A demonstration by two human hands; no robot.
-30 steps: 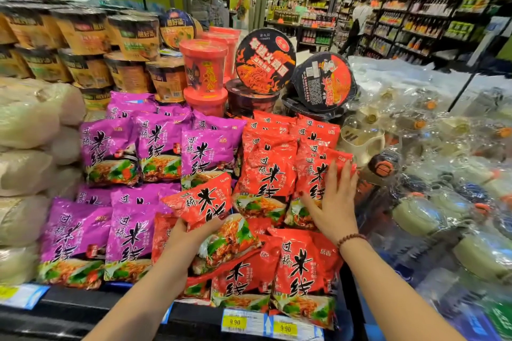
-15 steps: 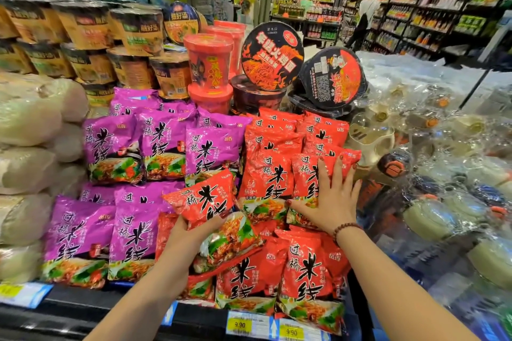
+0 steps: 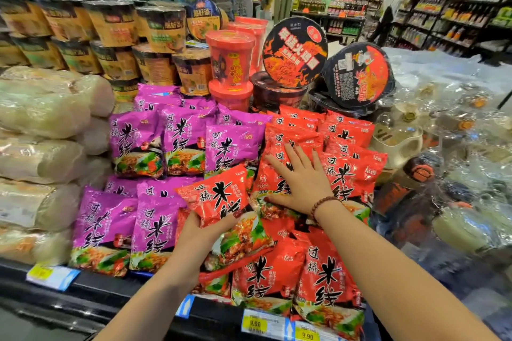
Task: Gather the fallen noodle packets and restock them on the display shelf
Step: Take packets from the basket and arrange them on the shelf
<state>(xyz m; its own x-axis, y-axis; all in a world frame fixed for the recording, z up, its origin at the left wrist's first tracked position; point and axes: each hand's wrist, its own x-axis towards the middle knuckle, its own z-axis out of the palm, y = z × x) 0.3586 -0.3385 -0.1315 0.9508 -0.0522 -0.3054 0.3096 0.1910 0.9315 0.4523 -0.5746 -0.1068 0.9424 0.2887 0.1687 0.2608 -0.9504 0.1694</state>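
Your left hand (image 3: 199, 232) gripped a red packet (image 3: 219, 194) by its lower part, thumb curled over the front, the other fingers hidden behind it. The packet sat tilted over the shelf (image 3: 116, 293), between the purple packets (image 3: 155, 230) and the red stack (image 3: 349, 174). Your right hand (image 3: 303, 184) lay flat on that stack's upper row, fingers straight and spread, pressing the packets and grasping nothing.
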